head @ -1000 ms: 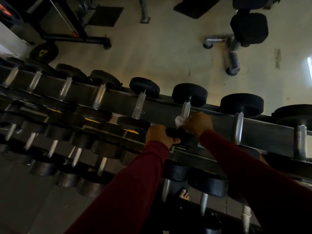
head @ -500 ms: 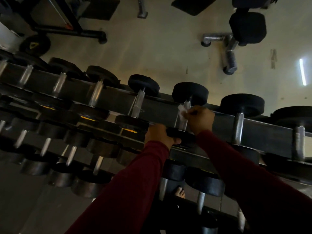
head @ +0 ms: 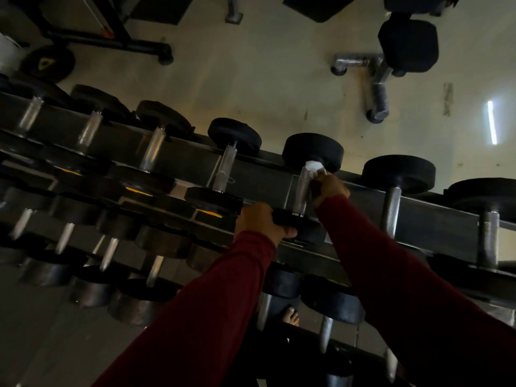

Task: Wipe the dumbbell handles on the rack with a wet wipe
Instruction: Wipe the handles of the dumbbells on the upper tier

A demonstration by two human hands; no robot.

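Note:
A dark dumbbell rack [head: 435, 219] runs across the view with several black-headed dumbbells on its top tier. My right hand [head: 328, 188] holds a white wet wipe [head: 314, 166] wrapped around the far end of one chrome handle [head: 303, 191], just under its far head [head: 312, 150]. My left hand [head: 261, 222] grips the near head [head: 300, 226] of the same dumbbell. Both arms wear dark red sleeves.
Neighbouring handles stand close on either side, one at left [head: 226, 169] and one at right [head: 392, 203]. Lower tiers hold several more dumbbells [head: 152, 300]. Beyond the rack are a padded bench [head: 407, 46], a machine base [head: 109, 43] and a weight plate [head: 47, 62]. A bare foot [head: 290, 317] shows below.
My right hand has slid the wipe along the handle from its near end to its far end. My left hand has kept its hold on the near head.

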